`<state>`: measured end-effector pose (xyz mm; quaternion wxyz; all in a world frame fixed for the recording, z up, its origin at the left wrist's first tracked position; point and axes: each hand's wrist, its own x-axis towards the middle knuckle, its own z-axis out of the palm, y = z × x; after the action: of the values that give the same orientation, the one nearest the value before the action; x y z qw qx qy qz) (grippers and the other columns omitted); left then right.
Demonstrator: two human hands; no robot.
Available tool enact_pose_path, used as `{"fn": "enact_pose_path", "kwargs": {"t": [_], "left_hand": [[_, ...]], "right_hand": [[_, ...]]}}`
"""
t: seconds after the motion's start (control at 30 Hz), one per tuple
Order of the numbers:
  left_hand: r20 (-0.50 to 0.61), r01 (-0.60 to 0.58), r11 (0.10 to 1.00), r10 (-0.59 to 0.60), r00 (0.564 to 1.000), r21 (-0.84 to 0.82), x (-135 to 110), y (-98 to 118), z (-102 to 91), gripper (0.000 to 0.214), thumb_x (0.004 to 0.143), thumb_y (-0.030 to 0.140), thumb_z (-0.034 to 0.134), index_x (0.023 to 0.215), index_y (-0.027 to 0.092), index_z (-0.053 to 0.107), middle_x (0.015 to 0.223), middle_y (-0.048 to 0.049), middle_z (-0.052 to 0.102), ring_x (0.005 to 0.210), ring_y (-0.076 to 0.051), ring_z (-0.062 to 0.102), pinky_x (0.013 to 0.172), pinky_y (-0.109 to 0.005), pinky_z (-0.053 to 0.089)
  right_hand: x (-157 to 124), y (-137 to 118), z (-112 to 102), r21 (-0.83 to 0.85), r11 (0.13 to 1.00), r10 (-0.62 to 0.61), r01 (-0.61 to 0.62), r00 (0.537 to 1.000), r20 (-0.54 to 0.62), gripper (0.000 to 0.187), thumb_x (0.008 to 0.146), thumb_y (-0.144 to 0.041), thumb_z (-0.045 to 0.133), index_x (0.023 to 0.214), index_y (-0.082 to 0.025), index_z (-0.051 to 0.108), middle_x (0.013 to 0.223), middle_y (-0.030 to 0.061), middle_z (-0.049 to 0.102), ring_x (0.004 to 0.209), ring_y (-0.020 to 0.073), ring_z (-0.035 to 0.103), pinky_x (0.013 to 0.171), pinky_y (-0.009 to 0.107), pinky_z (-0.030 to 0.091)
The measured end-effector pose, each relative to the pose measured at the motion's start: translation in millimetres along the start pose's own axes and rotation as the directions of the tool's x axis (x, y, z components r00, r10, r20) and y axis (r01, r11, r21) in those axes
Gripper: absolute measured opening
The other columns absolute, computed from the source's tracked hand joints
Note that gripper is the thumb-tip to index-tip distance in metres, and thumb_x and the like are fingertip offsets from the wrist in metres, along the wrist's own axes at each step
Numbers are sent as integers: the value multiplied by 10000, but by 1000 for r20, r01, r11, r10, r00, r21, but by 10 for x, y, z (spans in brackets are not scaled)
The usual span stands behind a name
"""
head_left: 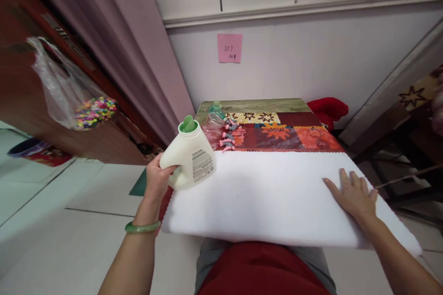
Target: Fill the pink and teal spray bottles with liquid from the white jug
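Observation:
My left hand (159,176) is wrapped round the handle of a cream-coloured detergent jug (189,159) at the left side of the table. The jug has no cap on, and a green pouring spout shows in its mouth; a printed label faces right. Whether its base rests on the white cloth (263,198) or hangs just above it, I cannot tell. On the right part of that cloth lies my right hand (355,193), palm down with its fingers spread, holding nothing.
Behind the jug are several clear spray bottles with pink and grey trigger heads (228,138) and a green-topped bottle (216,108). A patterned tablecloth (277,136) covers the table's far part. A plastic bag of colourful pieces (95,111) hangs at left; a dark stool (398,170) stands at right.

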<state>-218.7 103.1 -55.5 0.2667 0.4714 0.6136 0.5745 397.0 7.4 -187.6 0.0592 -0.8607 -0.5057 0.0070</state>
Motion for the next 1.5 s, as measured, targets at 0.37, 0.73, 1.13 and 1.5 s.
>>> {"fn": "enact_pose_path", "kwargs": {"t": [0.37, 0.73, 1.13, 1.5], "left_hand": [[38, 14, 999, -16, 999, 50, 55, -199, -133, 485, 537, 331, 814, 965, 167, 657, 671, 46, 607, 561, -141, 513, 570, -292, 448], [-288, -253, 827, 436, 853, 502, -613, -22, 88, 875, 690, 393, 787, 1417, 121, 382, 1484, -266, 417, 1415, -402, 394, 1171, -577, 275], [593, -796, 428, 532, 605, 428, -1474, 33, 1403, 593, 964, 306, 533, 1537, 279, 384, 1656, -149, 339, 1561, -316, 242, 1233, -562, 228], [673, -596, 587, 114, 731, 548, -1507, -405, 1674, 758, 905, 596, 583, 1550, 224, 442, 1659, -188, 319, 1555, -379, 233, 1226, -649, 110]], "right_hand": [[134, 36, 114, 56, 998, -14, 18, 998, -66, 961, 887, -835, 249, 1582, -180, 360, 1647, 205, 333, 1511, 457, 281, 1164, 726, 192], [-10, -108, -110, 262, 903, -191, 341, 863, -467, 622, 958, -651, 418, 1289, -166, 623, 1249, 165, 699, 1174, 340, 640, 1073, 508, 453], [14, -993, -88, 246, 917, -308, 315, 949, -68, 775, 964, -653, 382, 1520, -115, 431, 1614, 202, 392, 1509, 349, 328, 1236, 557, 204], [281, -455, 18, 87, 991, -101, 99, 995, 23, 906, 932, -776, 280, 1605, -170, 309, 1679, 196, 264, 1549, 412, 201, 1205, 647, 148]]}}
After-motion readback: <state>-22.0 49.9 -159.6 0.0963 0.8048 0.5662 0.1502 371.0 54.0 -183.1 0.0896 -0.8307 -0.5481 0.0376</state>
